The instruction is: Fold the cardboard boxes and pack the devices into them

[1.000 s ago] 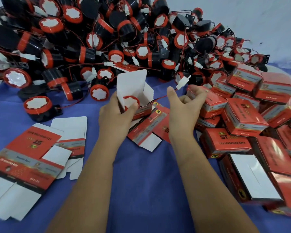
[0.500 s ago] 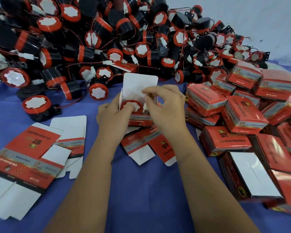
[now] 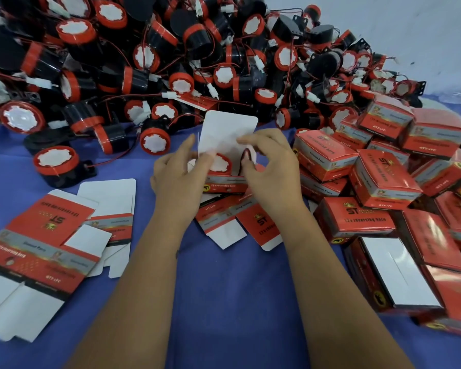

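A small red cardboard box [image 3: 224,185] stands open in the middle of the blue cloth, its white lid flap [image 3: 228,131] upright. A red-rimmed black device [image 3: 221,163] sits inside it. My left hand [image 3: 179,177] grips the box's left side, with the thumb by the left side flap. My right hand [image 3: 269,166] pinches the right side flap [image 3: 250,155] between thumb and fingers. The device's wire is hidden.
A big heap of black and red devices [image 3: 171,62] with red wires fills the far side. Folded red boxes [image 3: 383,179] pile up at the right. Flat unfolded boxes [image 3: 45,243] lie at the left, and others [image 3: 240,222] lie under my hands.
My right hand came in from the right, pushed the wire down into the box, and now pinches the right side flap. The lid flap stands higher. My left hand stays on the box.
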Demonstrator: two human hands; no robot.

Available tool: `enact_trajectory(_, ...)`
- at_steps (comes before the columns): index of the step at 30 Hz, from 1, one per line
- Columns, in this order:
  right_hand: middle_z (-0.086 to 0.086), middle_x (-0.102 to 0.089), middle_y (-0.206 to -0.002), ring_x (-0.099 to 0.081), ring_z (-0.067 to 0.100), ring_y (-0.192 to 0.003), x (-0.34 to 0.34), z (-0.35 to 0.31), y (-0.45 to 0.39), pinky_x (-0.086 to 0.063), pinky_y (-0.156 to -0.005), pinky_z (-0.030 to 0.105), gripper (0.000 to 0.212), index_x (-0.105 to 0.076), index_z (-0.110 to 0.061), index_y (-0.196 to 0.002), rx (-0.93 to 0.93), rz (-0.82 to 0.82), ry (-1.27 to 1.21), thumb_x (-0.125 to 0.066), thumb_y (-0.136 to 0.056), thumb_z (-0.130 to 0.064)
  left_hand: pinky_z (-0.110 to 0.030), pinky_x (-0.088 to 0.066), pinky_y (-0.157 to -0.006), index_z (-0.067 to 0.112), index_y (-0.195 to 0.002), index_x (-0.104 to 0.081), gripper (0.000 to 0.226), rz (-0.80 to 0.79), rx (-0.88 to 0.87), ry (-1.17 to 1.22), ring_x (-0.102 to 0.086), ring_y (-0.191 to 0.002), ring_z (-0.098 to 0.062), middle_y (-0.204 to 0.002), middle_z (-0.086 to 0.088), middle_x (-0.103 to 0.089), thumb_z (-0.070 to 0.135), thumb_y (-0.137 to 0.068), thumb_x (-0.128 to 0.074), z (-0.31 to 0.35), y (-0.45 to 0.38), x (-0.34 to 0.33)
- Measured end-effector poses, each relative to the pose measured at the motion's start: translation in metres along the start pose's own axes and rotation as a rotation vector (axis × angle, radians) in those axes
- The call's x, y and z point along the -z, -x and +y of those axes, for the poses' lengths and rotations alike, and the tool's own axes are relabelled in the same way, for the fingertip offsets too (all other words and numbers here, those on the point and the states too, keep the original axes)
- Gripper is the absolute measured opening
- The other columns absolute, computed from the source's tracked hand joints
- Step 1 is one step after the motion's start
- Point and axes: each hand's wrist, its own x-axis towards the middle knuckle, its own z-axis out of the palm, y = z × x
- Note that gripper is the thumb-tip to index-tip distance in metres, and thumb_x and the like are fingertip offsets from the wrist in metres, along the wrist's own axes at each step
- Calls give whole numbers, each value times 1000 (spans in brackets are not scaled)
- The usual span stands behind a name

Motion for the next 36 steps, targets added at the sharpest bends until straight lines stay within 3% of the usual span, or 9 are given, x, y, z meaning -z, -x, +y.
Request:
enact_trajectory(4, -12, -67, -108, -58, 3, -108, -7, -9, 9, -43, -95, 13, 42, -63, -23, -122, -36, -90, -103, -63, -87, -1, -45, -47, -91, 15, -127, -60, 94, 69, 264, 229, -51, -126, -31, -138, -15, -53, 75, -58, -38, 8, 0, -5)
enact_trajectory(7, -2, -72, -111, -64, 10, -110, -5, -7, 12, -50, -99, 34, 21, -70, -14, -113, -195, -134, -375, -57, -96, -13, -49, -39, -101, 23, -129, -57, 48, 5, 177, 53, -45, -128, -36, -135, -11, -54, 48, -93, -39, 8, -2, -3)
enact_trajectory(10, -1, -74, -104, -68, 5, -99, -5, -4, 8, -54, -89, 25, 15, -61, -17, -111, -319, -112, -442, -54, -99, -12, -51, -35, -110, 39, -131, -54, 36, -54, 31, -152, -44, -126, -34, -133, -9, -52, 33, -97, -44, -3, -3, 0)
enact_trajectory(14, -6, -50, -120, -53, 7, -106, -10, -1, 7, -48, -86, 19, 55, -39, -33, -122, -277, 69, -336, -71, -86, -6, -36, -27, -102, 43, -114, -60, 26, 150, -127, -201, -34, -114, -9, -104, 9, -48, 34, -90, -62, -5, 1, -1)
enact_trajectory(16, -7, -47, -126, -50, 8, -115, -8, 2, 7, -47, -93, 24, 47, -53, -28, -123, -174, -9, -290, -65, -87, 1, -33, -26, -89, 40, -102, -64, 17, 242, -248, -253, -33, -103, -7, -91, 17, -46, 29, -89, -66, -1, 5, -2)
enact_trajectory(19, 3, -64, -125, -57, 14, -120, -2, 6, 9, -50, -96, 29, 42, -73, -7, -108, -210, -183, -473, -44, -86, 13, -32, -52, -76, 28, -91, -71, 28, 119, -298, -77, -60, -85, -8, -92, 17, -67, 3, -88, -59, -1, 7, 0)
enact_trajectory(23, -1, -62, -134, -57, 11, -123, 4, 11, 11, -48, -102, 34, 34, -73, -9, -115, -282, -303, -621, -45, -94, -10, -16, -54, -73, 13, -106, -76, 30, -78, -140, 255, -68, -95, 1, -110, 10, -74, 2, -94, -50, 1, 3, 10)
enact_trajectory(28, -5, -51, -145, -51, 10, -129, 6, 16, 10, -50, -103, 35, 35, -65, -16, -127, -228, -371, -480, -63, -93, -4, -20, -48, -96, 24, -125, -68, 31, -167, -267, -38, -50, -126, 1, -141, 15, -55, 13, -96, -63, -8, -1, 10)
enact_trajectory(36, -3, -60, -135, -52, 7, -128, 2, 16, 9, -46, -106, 33, 34, -69, -18, -121, -154, -252, -296, -72, -88, -12, -12, -46, -96, 44, -110, -65, 39, -181, -390, -83, -51, -115, 16, -127, 23, -58, 11, -89, -72, -13, -2, 12)
